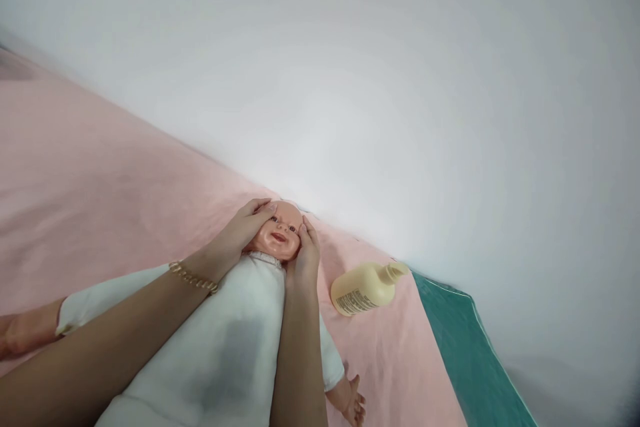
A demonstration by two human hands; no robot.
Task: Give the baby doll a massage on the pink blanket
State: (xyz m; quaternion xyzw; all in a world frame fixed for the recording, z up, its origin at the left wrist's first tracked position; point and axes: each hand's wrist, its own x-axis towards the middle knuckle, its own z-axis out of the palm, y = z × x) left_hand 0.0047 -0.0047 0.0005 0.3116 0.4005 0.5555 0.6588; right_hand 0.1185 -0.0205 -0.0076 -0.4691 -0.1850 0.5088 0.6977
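Note:
A baby doll (281, 237) with a smooth plastic head and white clothing lies on its back on a pink cloth. My left hand (250, 223) cups one side of its head, the thumb resting by the brow. On the opposite side, my right hand (307, 247) presses against the cheek and temple with its fingers bent. Together both hands clasp the head between them; the palms are hidden. A gold-coloured beaded bracelet (194, 279) circles my left wrist. My forearms cross over the doll's white top (235, 340), and its arms stretch out to both sides.
To the right of the doll stands a pale yellow pump bottle (364, 288) with printed text. The pink cloth (125, 167) covers the surface, with a green edge (453, 327) showing at the right. A plain pale wall (360, 80) rises behind.

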